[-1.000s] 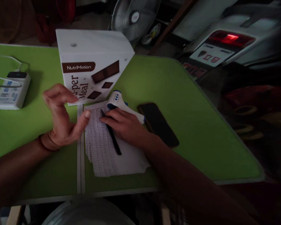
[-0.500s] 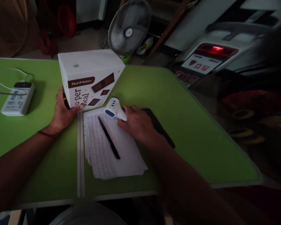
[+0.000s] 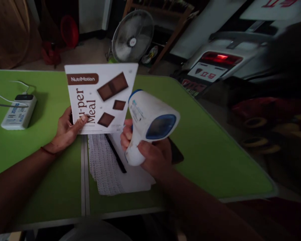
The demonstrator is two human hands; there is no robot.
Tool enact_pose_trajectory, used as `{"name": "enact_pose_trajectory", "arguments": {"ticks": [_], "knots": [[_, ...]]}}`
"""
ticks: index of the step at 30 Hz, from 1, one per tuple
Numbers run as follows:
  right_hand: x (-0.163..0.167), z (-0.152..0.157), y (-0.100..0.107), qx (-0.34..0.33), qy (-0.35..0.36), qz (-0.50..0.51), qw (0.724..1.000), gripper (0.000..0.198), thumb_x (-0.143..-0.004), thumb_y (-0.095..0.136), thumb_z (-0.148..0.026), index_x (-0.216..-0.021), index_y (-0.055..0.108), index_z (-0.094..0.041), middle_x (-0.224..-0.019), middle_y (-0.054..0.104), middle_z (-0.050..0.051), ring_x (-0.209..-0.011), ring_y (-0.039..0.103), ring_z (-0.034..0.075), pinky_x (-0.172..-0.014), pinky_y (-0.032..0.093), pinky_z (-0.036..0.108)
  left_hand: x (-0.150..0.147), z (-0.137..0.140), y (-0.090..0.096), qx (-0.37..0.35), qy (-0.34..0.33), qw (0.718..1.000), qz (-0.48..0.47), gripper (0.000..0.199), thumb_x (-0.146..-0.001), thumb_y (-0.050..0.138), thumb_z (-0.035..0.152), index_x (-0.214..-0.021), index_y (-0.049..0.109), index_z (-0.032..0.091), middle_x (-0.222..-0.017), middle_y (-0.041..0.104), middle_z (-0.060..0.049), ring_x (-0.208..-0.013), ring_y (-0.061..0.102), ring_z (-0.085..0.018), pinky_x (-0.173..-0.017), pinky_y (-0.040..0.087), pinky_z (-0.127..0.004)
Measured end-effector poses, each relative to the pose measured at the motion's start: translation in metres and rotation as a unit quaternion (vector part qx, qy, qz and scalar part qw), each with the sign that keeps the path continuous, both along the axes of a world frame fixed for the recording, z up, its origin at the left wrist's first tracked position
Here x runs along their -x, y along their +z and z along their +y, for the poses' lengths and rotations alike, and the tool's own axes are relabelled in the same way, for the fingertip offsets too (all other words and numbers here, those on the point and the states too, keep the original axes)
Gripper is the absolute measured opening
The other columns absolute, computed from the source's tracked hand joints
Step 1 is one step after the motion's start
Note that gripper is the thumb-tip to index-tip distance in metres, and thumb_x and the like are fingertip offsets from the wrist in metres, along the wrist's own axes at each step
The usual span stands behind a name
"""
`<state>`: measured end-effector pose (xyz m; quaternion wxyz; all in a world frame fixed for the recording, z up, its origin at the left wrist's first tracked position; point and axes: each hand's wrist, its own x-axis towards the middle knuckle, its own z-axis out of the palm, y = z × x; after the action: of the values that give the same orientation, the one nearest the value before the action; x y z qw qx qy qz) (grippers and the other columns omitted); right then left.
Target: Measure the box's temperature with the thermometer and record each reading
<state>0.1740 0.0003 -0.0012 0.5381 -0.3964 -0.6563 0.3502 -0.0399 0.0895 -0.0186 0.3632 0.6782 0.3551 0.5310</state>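
This looks like a dim room in a home that doubles as storage, though a small shop's back room cannot be ruled out. A green, pale-edged folding-style table (image 3: 203, 150) stands by a round, wire-caged electric fan (image 3: 132, 36), a red, round, basin-like vessel (image 3: 69, 30) and a brown wooden frame (image 3: 171, 39). The white rear of a scooter-like vehicle (image 3: 215, 47), its red tail lamp (image 3: 222, 58) glowing, shares the same floor (image 3: 95, 50).
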Motion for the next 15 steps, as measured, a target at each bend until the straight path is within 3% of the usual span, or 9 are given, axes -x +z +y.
{"name": "enact_pose_trajectory", "arguments": {"ticks": [2,4,8,15], "knots": [[0.008,-0.001,0.002,0.037,0.053,0.125,0.990,0.044,-0.085,0.056,-0.061,-0.113,0.058,-0.027,-0.074,0.053,0.000,-0.057,0.049,0.014,-0.048,0.044,0.030,-0.001,-0.001,-0.002,0.004,-0.014,1.000,0.020,0.044,-0.084,0.068,0.053,-0.110,0.059,0.019,-0.112,0.069,-0.012,-0.099,0.066,-0.028,-0.084,0.058,-0.047],[0.014,0.001,0.002,0.066,0.081,0.185,0.977,0.039,-0.081,0.064,-0.057,-0.104,0.061,-0.026,-0.071,0.052,-0.001,-0.055,0.047,0.012,-0.048,0.042,0.028,0.000,-0.002,-0.003,-0.006,-0.018,0.999,0.040,0.043,-0.085,0.067,0.053,-0.110,0.059,0.019,-0.112,0.068,-0.012,-0.098,0.066,-0.029,-0.084,0.058,-0.048],[0.018,0.007,-0.006,0.098,0.063,0.173,0.978,0.035,-0.080,0.066,-0.054,-0.077,0.058,-0.021,-0.066,0.052,-0.001,-0.055,0.045,0.011,-0.049,0.040,0.027,0.002,-0.005,0.003,-0.021,-0.031,0.996,0.082,0.040,-0.088,0.064,0.051,-0.111,0.058,0.019,-0.114,0.067,-0.013,-0.101,0.065,-0.030,-0.086,0.057,-0.050],[0.022,0.011,-0.020,0.097,0.032,0.144,0.984,0.033,-0.080,0.067,-0.053,-0.092,0.060,-0.022,-0.083,0.058,0.002,-0.071,0.053,0.015,-0.063,0.048,0.032,0.003,-0.004,0.004,-0.043,-0.029,0.994,0.097,0.039,-0.088,0.064,0.051,-0.110,0.058,0.020,-0.110,0.067,-0.012,-0.099,0.065,-0.028,-0.085,0.058,-0.047]]}}
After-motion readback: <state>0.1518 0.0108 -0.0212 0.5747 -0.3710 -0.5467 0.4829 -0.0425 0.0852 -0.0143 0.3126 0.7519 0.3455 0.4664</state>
